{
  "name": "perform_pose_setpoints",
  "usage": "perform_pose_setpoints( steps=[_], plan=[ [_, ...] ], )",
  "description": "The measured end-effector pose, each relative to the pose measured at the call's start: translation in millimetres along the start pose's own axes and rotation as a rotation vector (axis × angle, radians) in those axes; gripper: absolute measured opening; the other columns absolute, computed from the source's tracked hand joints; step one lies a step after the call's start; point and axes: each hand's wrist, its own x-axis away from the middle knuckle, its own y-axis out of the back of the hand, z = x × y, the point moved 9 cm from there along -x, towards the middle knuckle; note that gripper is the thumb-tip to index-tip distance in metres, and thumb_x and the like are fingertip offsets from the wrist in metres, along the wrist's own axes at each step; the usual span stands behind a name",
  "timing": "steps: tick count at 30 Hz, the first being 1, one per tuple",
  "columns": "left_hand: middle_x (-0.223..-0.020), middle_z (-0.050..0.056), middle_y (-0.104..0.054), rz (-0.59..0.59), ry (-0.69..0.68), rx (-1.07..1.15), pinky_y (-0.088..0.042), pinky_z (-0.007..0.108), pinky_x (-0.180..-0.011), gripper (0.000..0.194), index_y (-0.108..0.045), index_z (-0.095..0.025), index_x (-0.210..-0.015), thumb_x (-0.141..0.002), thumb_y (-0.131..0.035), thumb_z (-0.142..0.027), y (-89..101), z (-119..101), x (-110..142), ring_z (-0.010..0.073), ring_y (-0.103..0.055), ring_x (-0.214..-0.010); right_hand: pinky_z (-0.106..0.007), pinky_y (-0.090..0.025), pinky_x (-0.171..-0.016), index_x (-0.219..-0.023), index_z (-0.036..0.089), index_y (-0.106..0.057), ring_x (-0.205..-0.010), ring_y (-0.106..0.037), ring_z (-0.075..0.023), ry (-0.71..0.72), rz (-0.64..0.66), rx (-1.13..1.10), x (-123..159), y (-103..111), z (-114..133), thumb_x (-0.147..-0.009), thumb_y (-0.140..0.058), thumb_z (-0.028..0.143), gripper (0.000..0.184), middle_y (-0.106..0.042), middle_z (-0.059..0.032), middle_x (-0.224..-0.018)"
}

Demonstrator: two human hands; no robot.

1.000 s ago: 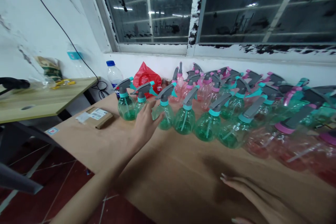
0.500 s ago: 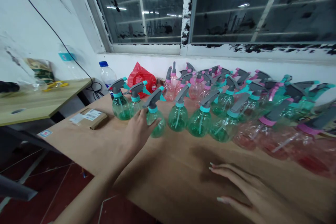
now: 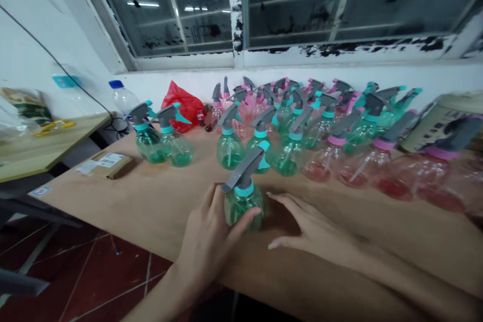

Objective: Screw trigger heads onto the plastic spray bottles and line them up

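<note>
A green spray bottle (image 3: 245,201) with a turquoise collar and grey trigger head is near the front of the brown table (image 3: 158,201). My left hand (image 3: 213,226) is wrapped round its left side, thumb across the front. Just to the right, my right hand (image 3: 305,226) is open, its thumb and fingers spread toward the bottle without visibly gripping it. Behind stand more green spray bottles (image 3: 229,148) and a row of pink spray bottles (image 3: 354,171). Two further green bottles (image 3: 175,146) stand apart at the left.
A flat cardboard parcel (image 3: 116,165) lies on the table's left. Against the wall are a red plastic bag (image 3: 181,105) and a blue-capped bottle (image 3: 123,96). A printed box (image 3: 441,121) stands at the right behind the bottles. A second table (image 3: 49,146) adjoins at left.
My left hand has brought one green spray bottle from the row toward the table's front. My right hand has moved in beside it. The view has shifted to the right.
</note>
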Motion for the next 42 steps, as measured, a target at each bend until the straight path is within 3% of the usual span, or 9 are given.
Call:
perform_pose_setpoints(
  steps=[5,10,16,21,25,31,35,37,42],
  plan=[
    [-0.085,0.010,-0.061,0.075,-0.120,0.059,-0.054,0.042,-0.065,0.043,-0.051,-0.021,-0.092,-0.079,-0.048,-0.062,-30.5,-58.5,-7.9,0.0285,-0.063,-0.079,-0.052,-0.033,-0.099,-0.139,0.026,-0.025,-0.126,-0.038,-0.0326,0.034,-0.099,-0.115,20.5,15.5,-21.2,-0.063,-0.070,0.054,0.093,-0.043,-0.0120,-0.137],
    [-0.089,0.009,-0.060,0.160,-0.151,0.130,-0.055,0.044,-0.062,0.051,-0.052,-0.021,-0.102,-0.073,-0.054,-0.063,-56.3,-97.5,-18.4,0.0288,-0.063,-0.078,-0.050,-0.043,-0.089,-0.133,0.025,-0.032,-0.115,-0.048,-0.0316,-0.082,-0.157,-0.253,43.8,33.3,-46.5,-0.062,-0.072,0.049,0.084,-0.053,-0.0110,-0.125],
    [-0.114,0.008,-0.057,0.310,-0.356,0.347,-0.047,0.047,-0.092,0.055,-0.046,-0.026,-0.119,-0.072,-0.065,-0.048,-67.8,-131.8,-44.8,0.0280,-0.052,-0.111,-0.049,-0.044,-0.089,-0.130,0.021,-0.035,-0.114,-0.049,-0.0319,-0.075,-0.198,-0.244,53.8,48.4,-58.2,-0.058,-0.074,0.053,0.087,-0.053,-0.0122,-0.122],
    [-0.116,0.004,-0.060,0.467,-0.277,0.711,-0.054,0.041,-0.079,0.064,-0.038,-0.031,-0.126,-0.071,-0.069,-0.038,-82.1,-137.0,-71.7,0.0245,-0.062,-0.096,-0.049,-0.041,-0.094,-0.130,0.022,-0.036,-0.118,-0.046,-0.0313,-0.003,-0.190,-0.289,48.1,48.8,-57.6,-0.054,-0.076,0.053,0.091,-0.051,-0.0113,-0.126],
    [-0.107,0.004,-0.064,0.595,-0.250,0.879,-0.057,0.037,-0.072,0.044,-0.053,-0.026,-0.113,-0.071,-0.066,-0.034,-93.5,-147.5,-79.3,0.0253,-0.064,-0.092,-0.047,-0.041,-0.095,-0.131,0.021,-0.036,-0.117,-0.047,-0.0304,0.037,-0.194,-0.322,41.6,48.1,-53.2,-0.053,-0.077,0.053,0.094,-0.052,-0.0108,-0.125],
    [-0.090,0.004,-0.066,0.447,-0.228,0.800,-0.056,0.037,-0.065,0.025,-0.056,-0.025,-0.104,-0.079,-0.054,-0.031,-92.8,-137.6,-82.2,0.0221,-0.065,-0.078,-0.049,-0.039,-0.097,-0.136,0.022,-0.031,-0.120,-0.044,-0.0331,0.047,-0.191,-0.234,34.7,47.9,-55.2,-0.051,-0.076,0.056,0.102,-0.048,-0.0121,-0.131],
    [-0.095,0.004,-0.063,0.490,-0.253,0.843,-0.050,0.038,-0.081,0.031,-0.054,-0.024,-0.112,-0.082,-0.050,-0.023,-94.8,-139.6,-79.5,0.0195,-0.061,-0.083,-0.053,-0.022,-0.107,-0.137,0.015,-0.031,-0.129,-0.033,-0.0342,0.133,-0.168,0.028,40.9,47.4,-63.6,-0.054,-0.070,0.064,0.104,-0.040,-0.0165,-0.139],
    [-0.091,0.003,-0.062,0.458,-0.271,0.846,-0.050,0.036,-0.077,0.033,-0.055,-0.024,-0.112,-0.079,-0.049,-0.021,-91.0,-141.0,-81.8,0.0178,-0.059,-0.077,-0.052,-0.024,-0.108,-0.138,0.012,-0.030,-0.130,-0.033,-0.0324,0.116,-0.144,0.119,47.9,43.6,-76.9,-0.060,-0.064,0.068,0.102,-0.039,-0.0176,-0.140],
    [-0.065,-0.002,-0.056,0.341,-0.296,0.781,-0.045,0.028,-0.054,0.020,-0.058,-0.025,-0.089,-0.074,-0.046,-0.019,-83.6,-140.0,-90.0,0.0148,-0.050,-0.055,-0.042,-0.035,-0.105,-0.139,0.020,-0.031,-0.131,-0.034,-0.0213,0.086,-0.176,0.277,65.7,40.9,-95.9,-0.089,-0.046,0.042,0.057,-0.042,-0.0072,-0.141]
  ],
)
